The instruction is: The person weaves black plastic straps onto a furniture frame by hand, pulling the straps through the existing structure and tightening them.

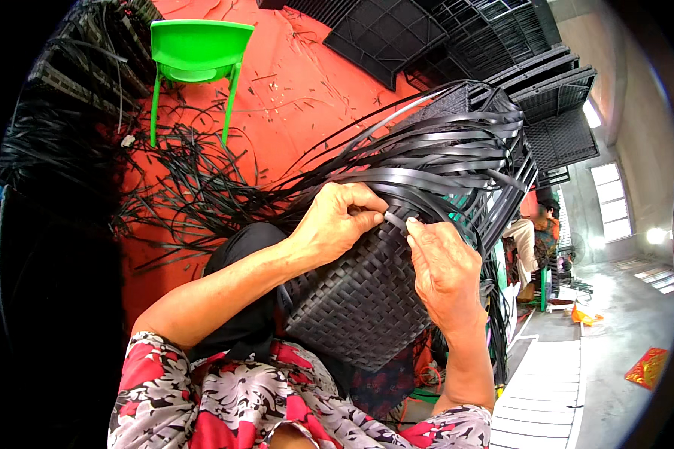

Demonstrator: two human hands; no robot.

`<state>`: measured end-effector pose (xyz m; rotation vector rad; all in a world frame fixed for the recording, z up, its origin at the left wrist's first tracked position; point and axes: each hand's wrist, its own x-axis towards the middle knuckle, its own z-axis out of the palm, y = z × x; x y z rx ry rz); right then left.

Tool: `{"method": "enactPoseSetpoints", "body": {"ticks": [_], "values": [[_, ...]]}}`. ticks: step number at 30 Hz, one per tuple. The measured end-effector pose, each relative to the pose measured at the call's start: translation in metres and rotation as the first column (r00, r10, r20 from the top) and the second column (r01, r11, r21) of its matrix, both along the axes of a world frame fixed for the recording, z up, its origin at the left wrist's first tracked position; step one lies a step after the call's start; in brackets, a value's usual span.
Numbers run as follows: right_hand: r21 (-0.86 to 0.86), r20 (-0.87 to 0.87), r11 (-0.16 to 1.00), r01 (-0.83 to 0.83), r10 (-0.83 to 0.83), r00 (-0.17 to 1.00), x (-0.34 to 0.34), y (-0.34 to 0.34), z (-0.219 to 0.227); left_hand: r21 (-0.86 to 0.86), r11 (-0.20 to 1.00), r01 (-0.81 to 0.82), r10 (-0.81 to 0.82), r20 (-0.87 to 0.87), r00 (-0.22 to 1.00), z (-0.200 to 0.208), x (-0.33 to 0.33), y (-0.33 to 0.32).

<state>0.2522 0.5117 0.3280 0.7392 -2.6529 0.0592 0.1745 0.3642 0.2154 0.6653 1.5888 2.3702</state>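
Observation:
A black woven panel (352,307) of flat plastic strips leans against my lap, its weave tight below my hands. From its upper edge, long loose black strips (412,153) fan out to the left and right. My left hand (337,224) pinches a strip at that edge between thumb and forefinger. Just to its right, my right hand (445,266) is closed at the same edge, with thumb and finger on a short piece of strip (395,219) that spans the gap between both hands. The fingertips of the right hand partly hide what they grip.
A green plastic chair (202,49) stands on the red floor covering (292,90), beside a tangle of loose black strips (195,179). Black woven frames (397,37) are stacked at the back. A person (543,232) sits at the right. White slatted panel (543,389) lies at lower right.

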Motion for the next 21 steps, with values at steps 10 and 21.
{"method": "enactPoseSetpoints", "body": {"ticks": [10,21], "values": [[0.423,0.152,0.898,0.120,-0.201,0.968,-0.009,-0.032,0.026,0.313,0.923,0.222,-0.330,0.353,0.876,-0.003,-0.008,0.001],[0.425,0.184,0.892,0.157,-0.255,0.949,-0.014,-0.037,0.041,0.280,0.918,0.280,-0.367,0.340,0.866,-0.005,-0.015,0.001]]}}
